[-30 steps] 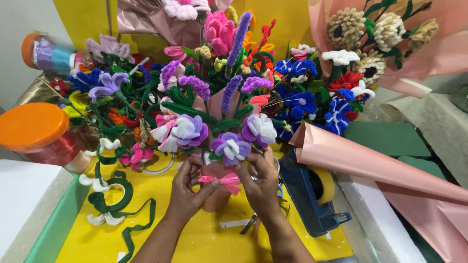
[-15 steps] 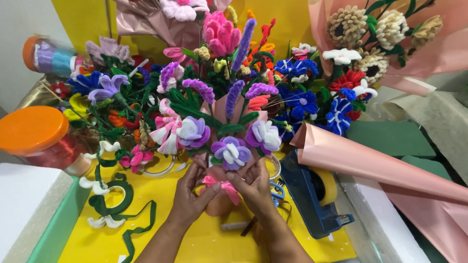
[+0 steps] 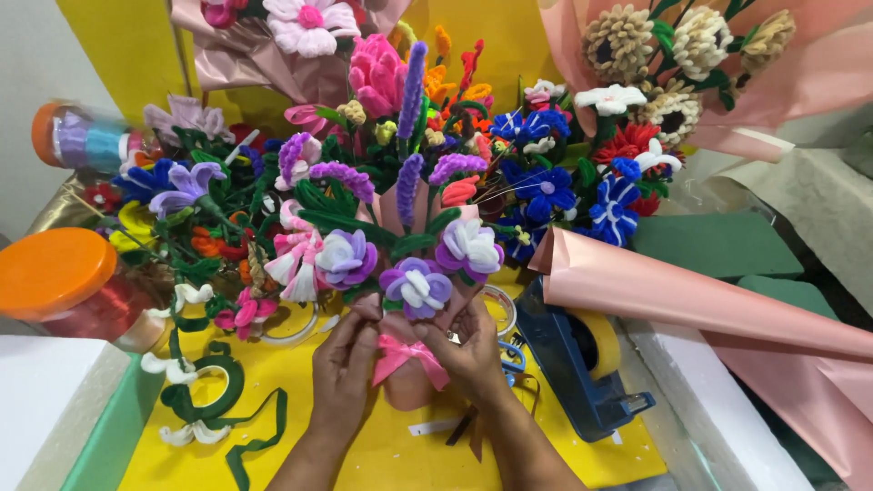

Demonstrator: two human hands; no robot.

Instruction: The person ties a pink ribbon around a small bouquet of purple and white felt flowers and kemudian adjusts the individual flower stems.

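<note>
A small bouquet (image 3: pixel 409 273) of fuzzy craft flowers, wrapped in pink paper and tied with a pink ribbon bow (image 3: pixel 406 353), stands upright over the yellow tabletop (image 3: pixel 364 455), near the middle of its front edge, in the head view. The left hand (image 3: pixel 341 377) curls around the left side of the wrap, fingers closed against the paper just below the blooms. The right hand (image 3: pixel 473 350) grips the right side, thumb and fingers pinched at the bow. Purple, white and pink flowers fill the top of the wrap. Toward the left edge lies a clear jar with an orange lid (image 3: pixel 55 271), holding something red that I cannot make out. Behind it, at the back left, a second clear jar (image 3: pixel 86 141) lies on its side with purple and blue spools inside. A blue tape dispenser (image 3: pixel 582 364) sits just right of the hands, with a pink paper roll (image 3: pixel 691 295) lying across it. More loose flowers (image 3: pixel 227 209) crowd the back of the tabletop.
</note>
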